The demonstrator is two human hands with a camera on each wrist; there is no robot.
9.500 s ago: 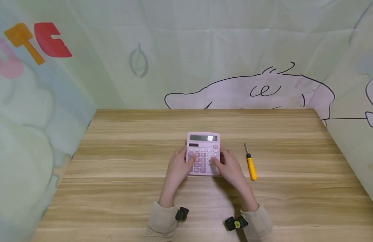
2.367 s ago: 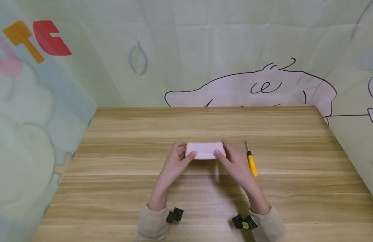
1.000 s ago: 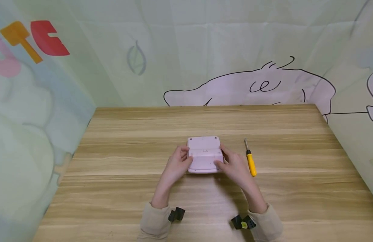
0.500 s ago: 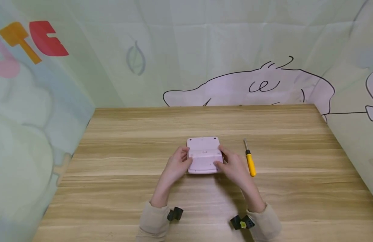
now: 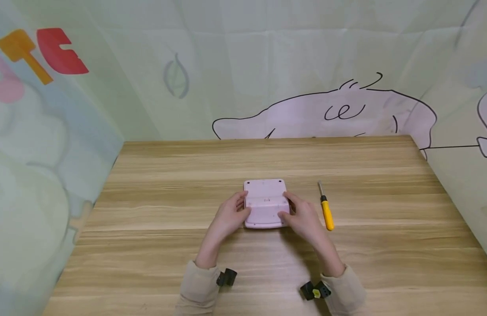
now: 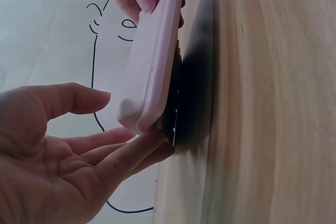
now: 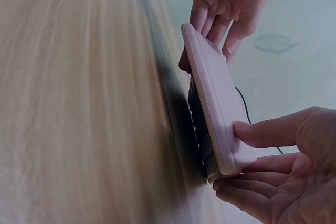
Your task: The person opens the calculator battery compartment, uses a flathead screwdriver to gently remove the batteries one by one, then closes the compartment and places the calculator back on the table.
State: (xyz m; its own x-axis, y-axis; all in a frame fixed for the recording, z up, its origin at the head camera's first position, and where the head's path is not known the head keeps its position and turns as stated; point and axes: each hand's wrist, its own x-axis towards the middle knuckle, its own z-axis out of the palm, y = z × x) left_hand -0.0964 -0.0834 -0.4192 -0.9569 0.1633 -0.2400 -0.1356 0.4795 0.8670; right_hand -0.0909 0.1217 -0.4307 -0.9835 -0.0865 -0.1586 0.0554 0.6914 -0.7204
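Note:
A pink calculator (image 5: 265,213) is face down between both hands, with its plain back and screw holes upward. In both wrist views it hangs a little above the wooden table (image 5: 148,245), its keys toward the wood and mostly hidden. My left hand (image 5: 232,213) supports the left edge, its fingers (image 6: 126,156) reaching under the key side while its thumb stands just off the back. On the opposite edge, my right hand (image 5: 302,217) grips with the thumb (image 7: 262,131) pressed on the back and the fingers beneath.
A screwdriver (image 5: 327,215) with a yellow and black handle lies right of the right hand, tip pointing to the far edge. Behind the table hangs a printed cloth (image 5: 243,66). Small black cameras (image 5: 226,278) sit at both cuffs.
Earlier the calculator lay keys up between both hands. It was then tipped up on edge and turned over, back side upward. Over the last second it has only shifted slightly.

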